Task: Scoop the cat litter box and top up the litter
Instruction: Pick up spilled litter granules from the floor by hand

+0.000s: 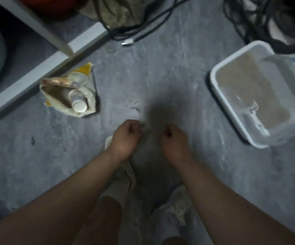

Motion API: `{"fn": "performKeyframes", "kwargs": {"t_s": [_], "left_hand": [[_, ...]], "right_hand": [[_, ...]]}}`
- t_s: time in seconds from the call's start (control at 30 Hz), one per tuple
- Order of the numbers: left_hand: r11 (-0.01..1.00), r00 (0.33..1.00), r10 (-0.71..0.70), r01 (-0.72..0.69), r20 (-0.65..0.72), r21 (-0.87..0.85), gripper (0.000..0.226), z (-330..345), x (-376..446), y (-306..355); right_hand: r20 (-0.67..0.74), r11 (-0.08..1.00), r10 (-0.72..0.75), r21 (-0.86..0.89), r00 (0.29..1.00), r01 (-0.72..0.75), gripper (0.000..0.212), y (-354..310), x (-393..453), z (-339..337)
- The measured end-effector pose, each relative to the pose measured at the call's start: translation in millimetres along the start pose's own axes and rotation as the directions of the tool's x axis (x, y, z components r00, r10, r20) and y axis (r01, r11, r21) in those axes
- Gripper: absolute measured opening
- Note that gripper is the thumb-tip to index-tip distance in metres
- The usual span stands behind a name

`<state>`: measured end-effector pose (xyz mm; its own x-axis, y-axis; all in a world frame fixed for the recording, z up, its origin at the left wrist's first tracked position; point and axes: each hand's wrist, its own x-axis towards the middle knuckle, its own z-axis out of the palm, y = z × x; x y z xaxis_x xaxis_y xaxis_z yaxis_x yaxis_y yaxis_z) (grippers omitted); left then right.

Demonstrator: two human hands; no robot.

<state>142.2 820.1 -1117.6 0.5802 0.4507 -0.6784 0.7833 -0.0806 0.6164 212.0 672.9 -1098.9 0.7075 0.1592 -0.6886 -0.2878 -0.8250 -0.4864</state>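
My left hand and my right hand are both pinched shut low over the grey floor. Each holds an edge of a thin, dark, see-through bag that hangs blurred between them. At the right stands the white litter box, filled with beige litter. A clear scoop lies in it near its front end. An open yellow and white litter bag lies on the floor at the left, with a white bottle-like container inside its mouth.
A pale shelf frame runs diagonally along the left. Black cables tangle at the top middle and top right. Clear plastic covers the litter box's far right side. My two pale shoes stand below the hands.
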Motion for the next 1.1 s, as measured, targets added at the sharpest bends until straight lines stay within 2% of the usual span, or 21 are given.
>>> {"fn": "performKeyframes", "kwargs": {"t_s": [0.1, 0.2, 0.27, 0.37, 0.6, 0.87, 1.0, 1.1], "left_hand": [[0.992, 0.994, 0.061, -0.070, 0.087, 0.107, 0.020, 26, -26, 16], [0.957, 0.967, 0.133, -0.182, 0.215, 0.227, 0.025, 47, -45, 39], [0.934, 0.955, 0.155, -0.225, 0.251, 0.277, 0.028, 56, -50, 54], [0.893, 0.942, 0.175, -0.274, 0.287, 0.357, 0.033, 70, -43, 73], [0.820, 0.893, 0.221, -0.387, 0.392, 0.421, 0.033, 109, -2, 78], [0.739, 0.834, 0.235, -0.487, 0.500, 0.465, 0.039, 148, 54, 43], [0.664, 0.813, 0.308, -0.556, 0.495, 0.500, 0.044, 171, 91, 19], [0.604, 0.761, 0.371, -0.633, 0.532, 0.484, 0.052, 190, 111, 7]], "right_hand": [[-0.062, 0.997, 0.054, 0.052, 0.997, -0.051, 0.018, 31, -20, -27], [-0.079, 0.966, 0.152, 0.224, 0.985, -0.131, 0.033, 60, -42, -60], [-0.092, 0.944, 0.190, 0.289, 0.977, -0.156, 0.037, 76, -50, -77], [-0.150, 0.927, 0.229, 0.335, 0.962, -0.168, 0.036, 95, -49, -93], [-0.182, 0.898, 0.315, 0.375, 0.931, -0.230, 0.036, 132, -24, -98], [-0.194, 0.916, 0.349, 0.277, 0.917, -0.290, 0.043, 172, 41, -69], [-0.242, 0.964, 0.262, 0.023, 0.934, -0.264, 0.047, 206, 83, -43], [-0.268, 0.970, 0.171, -0.125, 0.948, -0.210, 0.048, 230, 96, -29]]}}
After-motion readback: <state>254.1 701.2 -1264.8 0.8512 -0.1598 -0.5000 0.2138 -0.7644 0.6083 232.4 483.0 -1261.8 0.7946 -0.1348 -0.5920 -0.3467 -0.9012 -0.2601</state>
